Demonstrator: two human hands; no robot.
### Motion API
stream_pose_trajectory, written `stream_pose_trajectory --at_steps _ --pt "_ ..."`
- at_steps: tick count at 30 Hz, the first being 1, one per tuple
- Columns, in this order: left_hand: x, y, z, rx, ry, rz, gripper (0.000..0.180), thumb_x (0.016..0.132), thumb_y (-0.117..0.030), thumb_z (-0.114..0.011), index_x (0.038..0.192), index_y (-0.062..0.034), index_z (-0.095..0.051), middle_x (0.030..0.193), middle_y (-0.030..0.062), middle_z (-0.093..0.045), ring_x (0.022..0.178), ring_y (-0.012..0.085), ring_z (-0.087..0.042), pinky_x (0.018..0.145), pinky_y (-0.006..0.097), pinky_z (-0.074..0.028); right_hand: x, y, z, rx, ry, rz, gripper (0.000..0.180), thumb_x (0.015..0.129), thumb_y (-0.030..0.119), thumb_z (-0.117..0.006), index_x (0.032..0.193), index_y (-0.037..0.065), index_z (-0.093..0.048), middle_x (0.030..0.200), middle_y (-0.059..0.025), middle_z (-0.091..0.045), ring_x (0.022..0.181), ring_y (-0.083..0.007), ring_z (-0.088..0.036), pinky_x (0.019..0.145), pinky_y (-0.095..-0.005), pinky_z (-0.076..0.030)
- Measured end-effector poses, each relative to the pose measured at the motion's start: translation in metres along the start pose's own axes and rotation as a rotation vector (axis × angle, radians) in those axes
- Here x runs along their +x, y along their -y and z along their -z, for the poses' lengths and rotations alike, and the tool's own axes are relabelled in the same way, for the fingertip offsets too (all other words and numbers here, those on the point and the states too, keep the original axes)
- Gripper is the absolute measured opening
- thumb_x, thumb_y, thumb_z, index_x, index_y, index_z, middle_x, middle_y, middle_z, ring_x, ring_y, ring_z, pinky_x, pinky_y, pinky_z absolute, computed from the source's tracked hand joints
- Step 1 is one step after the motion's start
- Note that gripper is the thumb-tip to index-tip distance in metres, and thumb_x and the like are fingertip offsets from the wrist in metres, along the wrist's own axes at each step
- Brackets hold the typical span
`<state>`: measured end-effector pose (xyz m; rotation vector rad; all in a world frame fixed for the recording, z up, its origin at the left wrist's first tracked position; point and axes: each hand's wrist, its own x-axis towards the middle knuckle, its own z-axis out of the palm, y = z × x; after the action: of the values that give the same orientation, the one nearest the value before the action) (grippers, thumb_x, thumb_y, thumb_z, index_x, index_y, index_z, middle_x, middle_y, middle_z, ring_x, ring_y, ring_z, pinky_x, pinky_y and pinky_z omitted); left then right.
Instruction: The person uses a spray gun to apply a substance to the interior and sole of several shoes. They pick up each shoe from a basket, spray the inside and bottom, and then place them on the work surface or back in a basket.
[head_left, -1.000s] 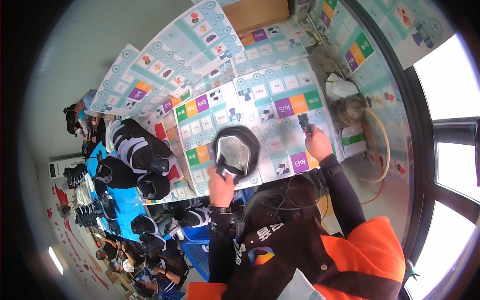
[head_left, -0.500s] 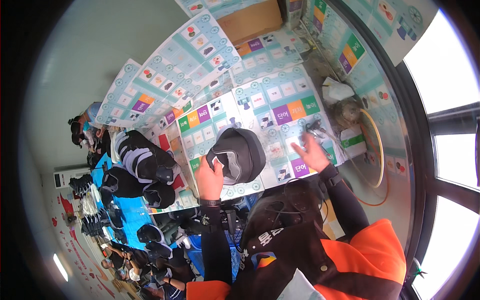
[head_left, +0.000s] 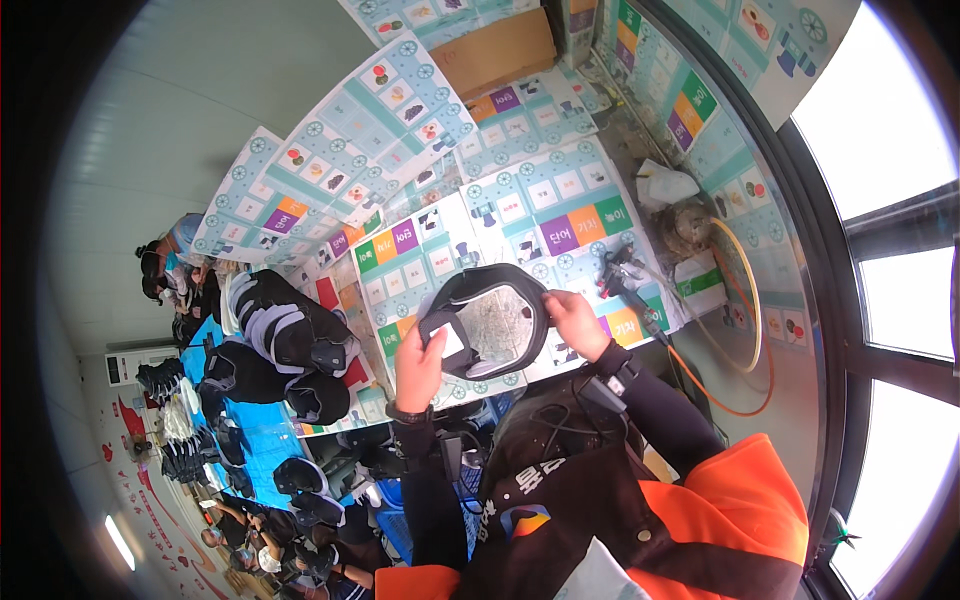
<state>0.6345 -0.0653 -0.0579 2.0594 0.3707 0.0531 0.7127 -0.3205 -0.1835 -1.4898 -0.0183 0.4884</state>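
Both my hands hold a black padded fabric piece, shaped like a cap with an open middle, just above the sheet-covered worktable. Through its opening the table surface shows. My left hand pinches its left edge, thumb beside a white patch on a dark flap. On the opposite side, my right hand has its fingers closed on the rim. To the right of that hand a dark handheld tool lies on the table, with an orange hose running down from its end.
Left of the table, black and grey padded pieces lie heaped near a blue surface. Printed boards lean behind. A yellowish hose loops at the right by the window frame. Other people work at far left.
My right hand has moved left from beside the tool and taken hold of the padded piece's right rim. The piece has turned, so its opening faces me. The tool lies slightly nearer.
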Motion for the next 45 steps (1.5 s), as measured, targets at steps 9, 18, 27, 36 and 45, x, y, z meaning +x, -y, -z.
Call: stream_pose_trajectory --at_steps 9,18,27,36,45 --pt "-0.027 -0.015 0.038 0.061 0.115 -0.05 0.023 0.096 -0.009 -0.066 0.117 0.0019 -0.063 0.093 0.0051 -0.07 0.083 0.0099 -0.062 0.074 0.027 -0.051 -0.014 0.071 -0.005 -0.26 0.054 0.103 0.046 0.099 0.042 -0.063 0.109 -0.002 -0.073 0.092 -0.0216 -0.074 0.083 -0.0311 -0.073 0.077 -0.0392 -0.056" --pt "-0.021 -0.021 0.031 -0.124 0.074 0.027 0.02 0.098 -0.007 -0.063 0.115 0.0017 -0.063 0.094 0.0023 -0.069 0.082 0.0084 -0.061 0.075 0.025 -0.05 0.01 0.084 -0.014 -0.606 0.103 0.256 0.048 0.101 0.043 -0.06 0.084 0.0 -0.076 0.069 -0.0222 -0.065 0.063 -0.04 -0.064 0.062 -0.0437 -0.05" --pt "-0.018 -0.012 0.028 -0.504 0.094 0.204 0.021 0.098 -0.008 -0.062 0.117 0.0019 -0.064 0.102 0.0022 -0.069 0.092 0.0094 -0.063 0.081 0.026 -0.051 0.02 0.064 -0.007 -0.119 0.067 0.002 0.046 0.102 0.042 -0.061 0.096 -0.001 -0.073 0.076 -0.0095 -0.071 0.068 -0.0151 -0.065 0.065 -0.0326 -0.052" --pt "0.003 0.007 0.001 -0.404 -0.216 0.24 0.018 0.096 -0.011 -0.064 0.11 0.0003 -0.068 0.101 0.0012 -0.069 0.093 0.0091 -0.06 0.084 0.026 -0.047 -0.026 0.094 -0.004 -0.186 0.25 -0.027 0.066 0.089 0.033 -0.077 0.135 -0.009 -0.054 0.106 -0.0202 -0.073 0.098 -0.0237 -0.072 0.088 -0.0343 -0.056" --pt "0.022 0.022 0.019 -0.029 -0.177 0.531 0.028 0.093 -0.023 -0.064 0.11 -0.0013 -0.068 0.098 0.0135 -0.073 0.087 0.0246 -0.071 0.081 0.038 -0.055 0.023 -0.062 0.066 -1.005 -0.071 0.019 0.057 0.079 0.002 -0.065 0.134 -0.001 -0.05 0.126 -0.0217 -0.061 0.116 -0.0386 -0.062 0.092 -0.044 -0.056"
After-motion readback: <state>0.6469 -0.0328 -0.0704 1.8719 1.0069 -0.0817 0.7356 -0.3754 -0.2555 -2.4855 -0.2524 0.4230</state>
